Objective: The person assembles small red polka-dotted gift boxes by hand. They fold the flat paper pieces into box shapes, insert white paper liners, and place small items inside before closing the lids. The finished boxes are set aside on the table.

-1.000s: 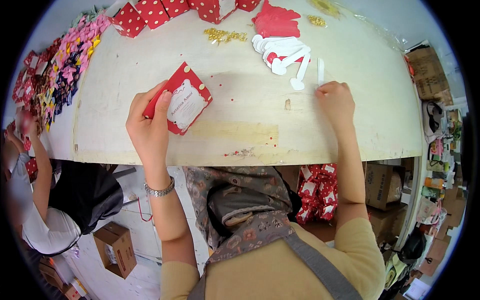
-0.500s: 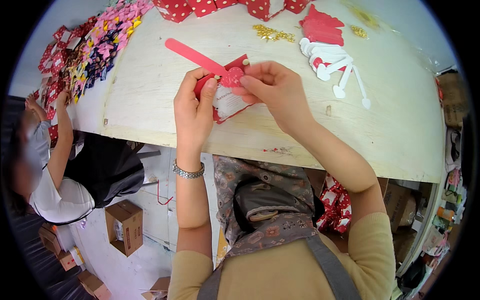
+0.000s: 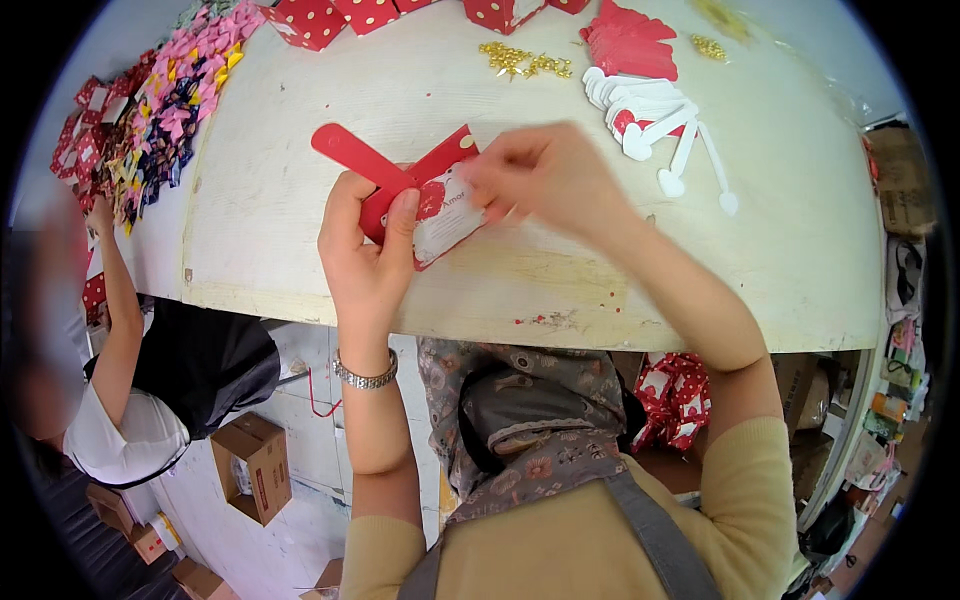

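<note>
My left hand (image 3: 365, 235) is closed around a small red polka-dot paper box (image 3: 448, 158) with a white printed label (image 3: 445, 230) on its side. Under the left thumb, a red paper strip (image 3: 358, 157) crosses the box; its rounded end, with a small hole, sticks out to the upper left. A red heart-shaped piece (image 3: 431, 200) lies against the label beside the thumb. My right hand (image 3: 550, 178) is at the box's right edge with its fingers bent. Motion smears its fingertips, so I cannot make out whether they hold anything.
Gold fasteners (image 3: 525, 62), red strips (image 3: 630, 40) and white heart-ended strips (image 3: 640, 110) lie across the table (image 3: 300, 230). More dotted boxes (image 3: 310, 22) line its far edge. Colourful bows (image 3: 190, 95) are heaped far left, near another person's arm (image 3: 120, 290). A cardboard box (image 3: 250, 465) stands below.
The left hand, box and strip have shifted slightly left and down in view. My right fingers, earlier at the heart-shaped piece, have come away from it to the box's right edge.
</note>
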The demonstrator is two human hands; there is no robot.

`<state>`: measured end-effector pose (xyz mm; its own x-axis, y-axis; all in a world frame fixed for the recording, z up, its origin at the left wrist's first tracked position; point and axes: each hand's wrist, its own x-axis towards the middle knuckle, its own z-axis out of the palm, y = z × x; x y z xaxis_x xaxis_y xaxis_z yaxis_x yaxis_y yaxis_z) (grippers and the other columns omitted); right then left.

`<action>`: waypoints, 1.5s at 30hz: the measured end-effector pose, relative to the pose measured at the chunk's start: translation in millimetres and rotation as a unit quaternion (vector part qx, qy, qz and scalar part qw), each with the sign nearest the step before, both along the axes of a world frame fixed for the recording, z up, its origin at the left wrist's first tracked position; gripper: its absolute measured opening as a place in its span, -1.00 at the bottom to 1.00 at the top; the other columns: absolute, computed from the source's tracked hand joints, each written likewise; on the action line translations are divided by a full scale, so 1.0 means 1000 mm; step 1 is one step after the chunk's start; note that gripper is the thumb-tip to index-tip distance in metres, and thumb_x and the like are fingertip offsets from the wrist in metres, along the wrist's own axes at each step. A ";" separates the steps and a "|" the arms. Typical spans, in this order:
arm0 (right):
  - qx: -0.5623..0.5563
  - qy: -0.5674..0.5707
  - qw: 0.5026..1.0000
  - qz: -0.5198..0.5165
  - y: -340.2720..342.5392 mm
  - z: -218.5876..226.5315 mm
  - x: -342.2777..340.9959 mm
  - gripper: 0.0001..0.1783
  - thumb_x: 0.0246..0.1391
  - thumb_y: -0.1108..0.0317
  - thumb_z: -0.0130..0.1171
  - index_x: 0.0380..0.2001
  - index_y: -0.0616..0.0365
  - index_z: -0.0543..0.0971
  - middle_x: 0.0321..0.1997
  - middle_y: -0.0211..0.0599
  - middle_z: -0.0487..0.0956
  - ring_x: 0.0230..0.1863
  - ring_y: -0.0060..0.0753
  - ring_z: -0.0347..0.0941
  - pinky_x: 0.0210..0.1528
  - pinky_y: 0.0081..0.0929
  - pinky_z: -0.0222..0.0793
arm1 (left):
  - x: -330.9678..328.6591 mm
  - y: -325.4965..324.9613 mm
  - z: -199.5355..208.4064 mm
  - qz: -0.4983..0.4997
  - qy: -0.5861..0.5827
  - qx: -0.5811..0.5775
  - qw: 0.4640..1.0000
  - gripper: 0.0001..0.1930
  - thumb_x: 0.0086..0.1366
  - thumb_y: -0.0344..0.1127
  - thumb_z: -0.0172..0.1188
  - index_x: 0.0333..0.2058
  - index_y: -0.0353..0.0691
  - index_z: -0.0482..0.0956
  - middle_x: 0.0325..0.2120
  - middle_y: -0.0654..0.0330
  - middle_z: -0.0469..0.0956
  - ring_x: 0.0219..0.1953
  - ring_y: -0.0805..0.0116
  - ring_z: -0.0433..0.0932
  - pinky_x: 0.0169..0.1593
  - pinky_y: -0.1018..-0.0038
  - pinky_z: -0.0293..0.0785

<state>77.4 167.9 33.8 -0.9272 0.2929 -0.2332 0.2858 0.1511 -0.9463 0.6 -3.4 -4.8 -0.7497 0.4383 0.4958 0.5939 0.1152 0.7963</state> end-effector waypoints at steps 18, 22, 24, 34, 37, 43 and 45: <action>0.520 0.245 0.810 -0.115 0.095 -0.028 -0.019 -0.92 -0.11 0.36 0.24 -0.47 0.03 0.65 -0.47 -0.31 0.54 -0.33 -0.25 0.47 -0.35 -0.36 0.39 | 0.001 0.005 -0.003 -0.003 -0.004 0.057 0.998 -0.75 0.16 -0.51 0.23 -0.20 -0.30 0.40 -0.24 0.13 0.55 -0.25 0.43 0.51 -0.16 0.56 0.43; 0.356 0.381 0.853 0.021 0.006 -0.004 0.001 -0.77 -0.28 0.55 0.33 -0.45 0.01 0.65 -0.51 -0.46 0.39 -0.40 -0.43 0.32 -0.41 -0.53 0.23 | 0.002 0.002 -0.008 -0.011 -0.013 0.071 0.997 -0.73 0.15 -0.52 0.23 -0.18 -0.30 0.39 -0.26 0.13 0.55 -0.24 0.40 0.52 -0.16 0.54 0.43; 0.331 0.408 0.850 0.039 -0.006 -0.014 -0.005 -0.81 -0.32 0.51 0.35 -0.52 0.03 0.63 -0.54 -0.49 0.38 -0.44 -0.40 0.28 -0.37 -0.46 0.22 | 0.001 0.002 -0.009 -0.024 -0.013 0.079 0.997 -0.73 0.13 -0.53 0.23 -0.19 -0.29 0.40 -0.27 0.12 0.56 -0.24 0.38 0.52 -0.17 0.53 0.43; 0.340 0.394 0.851 0.067 -0.003 -0.014 -0.008 -0.77 -0.32 0.52 0.38 -0.47 0.01 0.66 -0.52 -0.51 0.36 -0.42 -0.45 0.22 -0.36 -0.54 0.12 | -0.003 0.002 -0.008 -0.003 0.061 0.049 0.997 -0.69 0.00 -0.57 0.31 -0.26 -0.22 0.45 -0.35 0.16 0.53 -0.36 0.27 0.48 -0.31 0.48 0.40; 0.354 0.383 0.850 0.073 -0.004 -0.009 -0.011 -0.80 -0.30 0.48 0.38 -0.48 -0.01 0.66 -0.53 -0.53 0.37 -0.42 -0.47 0.22 -0.31 -0.51 0.10 | -0.004 0.003 -0.009 0.007 0.084 0.045 0.995 -0.67 -0.03 -0.56 0.33 -0.27 -0.21 0.45 -0.38 0.17 0.52 -0.39 0.26 0.46 -0.35 0.47 0.39; 0.389 0.387 0.835 0.044 -0.009 -0.011 -0.010 -0.82 -0.32 0.43 0.36 -0.52 -0.03 0.63 -0.55 -0.57 0.37 -0.43 -0.46 0.24 -0.28 -0.47 0.05 | -0.009 0.006 -0.017 -0.013 0.080 0.083 0.993 -0.67 -0.06 -0.56 0.34 -0.29 -0.20 0.47 -0.35 0.16 0.56 -0.39 0.24 0.48 -0.35 0.46 0.42; 0.409 0.412 0.814 0.017 -0.012 -0.015 -0.011 -0.83 -0.35 0.39 0.33 -0.55 -0.08 0.61 -0.56 -0.61 0.36 -0.44 -0.47 0.23 -0.27 -0.43 0.00 | -0.010 0.004 -0.015 -0.024 0.095 0.059 0.993 -0.70 -0.07 -0.55 0.32 -0.31 -0.18 0.49 -0.34 0.17 0.58 -0.38 0.24 0.50 -0.36 0.47 0.43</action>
